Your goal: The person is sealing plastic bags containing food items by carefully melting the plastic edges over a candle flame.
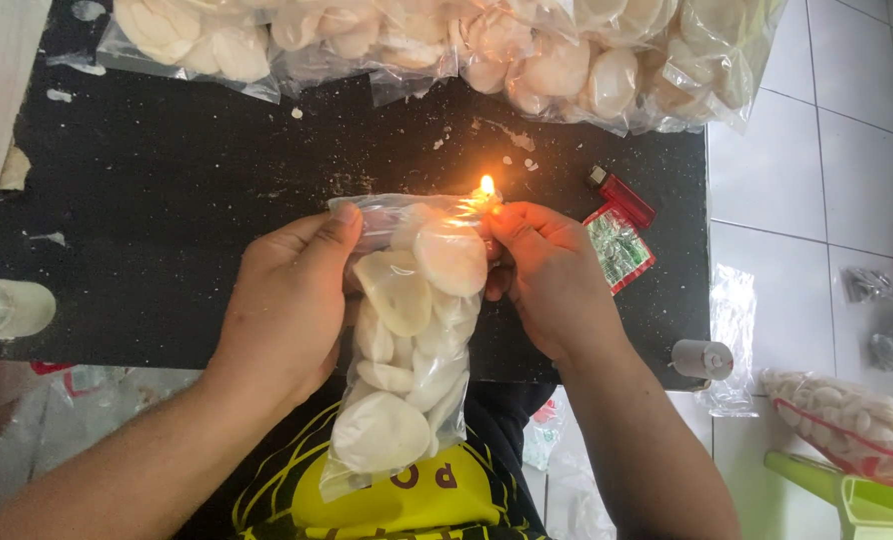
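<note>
The table under my hands is a matte black slab, gritty with pale crumbs and flecks, its right edge dropping to glossy white floor tiles. Along its far edge lies a heap of clear bags packed with pale round crackers, crinkled and shiny. Between that heap and my hands the black top lies open, widest to the left.

I hold a bag of the same crackers, a long clear plastic sleeve of smooth, cupped, off-white discs; it hangs from the table's near edge down over my lap. My left hand is clamped on its upper left side, thumb pressed across the film. My right hand pinches the top right corner, fingers closed tight on the plastic.

That corner sits right at a small flame, orange and pointed; what it burns on is hidden by the bag.

Just right of my right hand lie a red lighter and a flat red-edged packet. A small grey cylinder stands at the table's near right corner.
</note>
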